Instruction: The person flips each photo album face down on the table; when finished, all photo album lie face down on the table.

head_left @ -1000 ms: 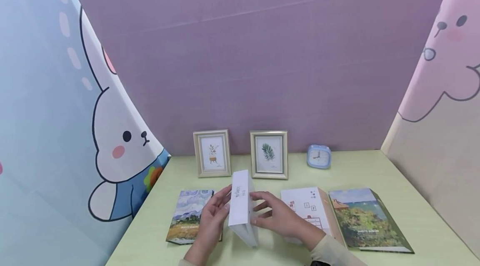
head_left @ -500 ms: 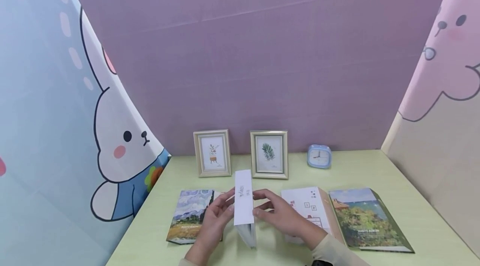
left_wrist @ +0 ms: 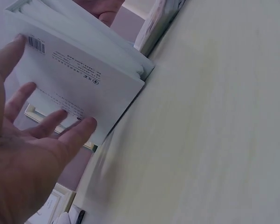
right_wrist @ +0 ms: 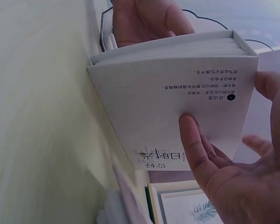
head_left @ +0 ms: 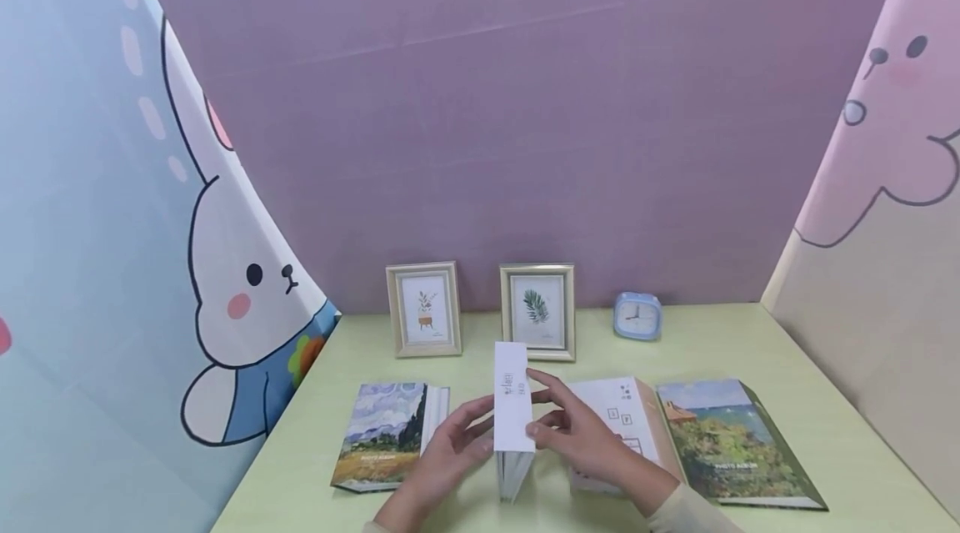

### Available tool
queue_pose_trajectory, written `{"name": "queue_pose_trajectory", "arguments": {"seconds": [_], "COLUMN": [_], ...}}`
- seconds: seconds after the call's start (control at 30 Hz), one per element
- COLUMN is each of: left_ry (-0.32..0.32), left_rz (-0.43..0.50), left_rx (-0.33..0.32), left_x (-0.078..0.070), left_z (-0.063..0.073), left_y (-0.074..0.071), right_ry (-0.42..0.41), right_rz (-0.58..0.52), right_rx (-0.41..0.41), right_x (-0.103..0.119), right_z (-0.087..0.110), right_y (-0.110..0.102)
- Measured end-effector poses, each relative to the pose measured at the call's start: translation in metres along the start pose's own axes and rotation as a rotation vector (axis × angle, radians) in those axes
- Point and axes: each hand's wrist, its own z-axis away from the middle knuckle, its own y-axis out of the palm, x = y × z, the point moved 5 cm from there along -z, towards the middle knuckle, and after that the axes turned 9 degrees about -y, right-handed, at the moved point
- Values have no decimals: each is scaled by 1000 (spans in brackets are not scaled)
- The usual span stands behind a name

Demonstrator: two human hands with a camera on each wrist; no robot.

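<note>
A thick white photo album point(head_left: 513, 399) stands spine up over the table, its page edges showing below the near end. My left hand point(head_left: 450, 458) touches its left side, fingers spread; in the left wrist view the fingertips lie on the back cover point(left_wrist: 84, 70), which bears a barcode. On the other side, my right hand point(head_left: 585, 437) has its thumb and a finger at the spine's edge. Seen in the right wrist view, another fingertip presses the front cover point(right_wrist: 140, 100) with black Chinese print. The album is held between the two hands.
A landscape-painted photo album point(head_left: 382, 433) lies at left. To the right lie a white illustrated album point(head_left: 600, 399), partly behind the right hand, and a seaside-painted album point(head_left: 735, 441). Behind stand a plant picture frame point(head_left: 424, 308), a leaf picture frame point(head_left: 537, 308) and a blue clock point(head_left: 637, 316).
Both hands have shifted the white album to the right, and its spine has turned to run straighter away from me. More of the left landscape album shows now.
</note>
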Motion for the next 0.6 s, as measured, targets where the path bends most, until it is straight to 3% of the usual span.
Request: {"name": "queue_pose_trajectory", "arguments": {"seconds": [0.3, 0.6], "left_ry": [-57, -50], "left_rz": [-120, -131], "left_rx": [10, 18], "left_x": [2, 6], "left_z": [1, 1], "left_y": [3, -1], "right_ry": [17, 35], "right_rz": [-67, -103], "right_rx": [7, 5], "right_x": [-3, -9], "right_z": [11, 13], "right_y": [-8, -9]}}
